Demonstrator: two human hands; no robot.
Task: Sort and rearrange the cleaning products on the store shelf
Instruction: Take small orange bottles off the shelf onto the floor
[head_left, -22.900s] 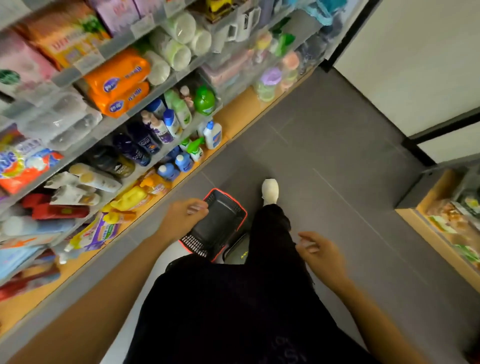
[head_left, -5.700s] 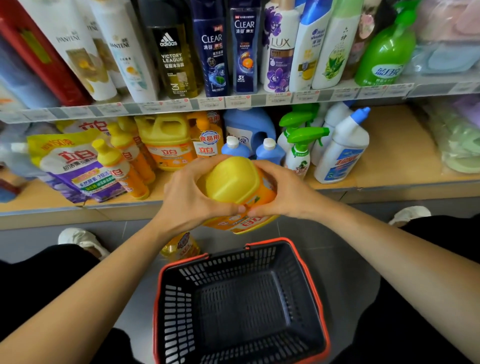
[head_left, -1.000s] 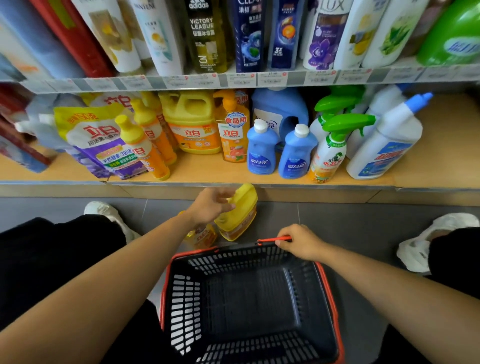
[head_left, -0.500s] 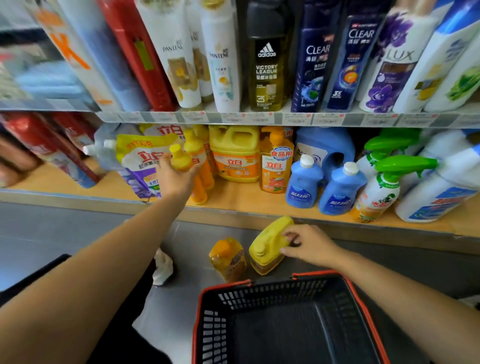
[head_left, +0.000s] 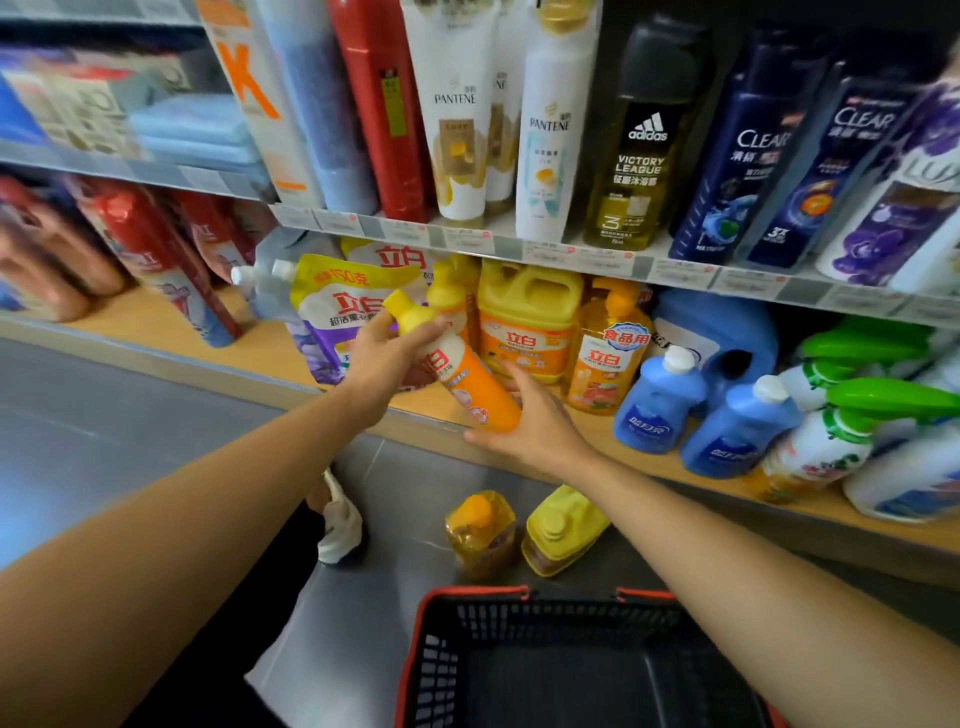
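We are grasping the tilted orange bottle (head_left: 467, 382) in our left grip (head_left: 387, 364); our right grip (head_left: 524, 421), released, is cupping beneath, risking a slip onto the floor bottles (head_left: 480, 530).

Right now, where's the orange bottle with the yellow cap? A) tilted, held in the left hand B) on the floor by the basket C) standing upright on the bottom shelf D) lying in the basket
A: the left hand grips the orange bottle near its yellow cap, tilted above the shelf edge, with the right hand at its lower end; the basket looks empty.
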